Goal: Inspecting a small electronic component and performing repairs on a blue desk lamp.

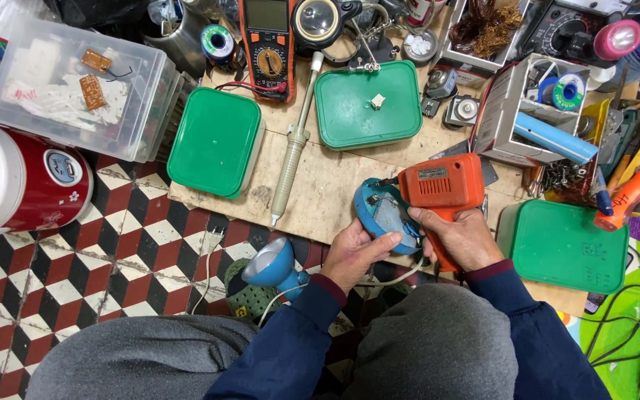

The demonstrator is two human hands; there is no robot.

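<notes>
My right hand (459, 238) grips the handle of an orange pistol-shaped soldering gun (438, 185), whose tip points left onto a blue round device base (383, 215). My left hand (353, 255) holds that blue base from below, thumb on its rim, over a wooden board (327, 189). A blue lamp shade (270, 264) lies just left of my left wrist, with a white cord running from it.
Three green lids lie around: one left (215, 142), one at the back (368, 104), one right (563, 244). A desoldering pump (290, 155), an orange multimeter (268, 44), a clear plastic box (83, 85), a red-white jug (16, 178) and tool clutter (616, 148) surround the board.
</notes>
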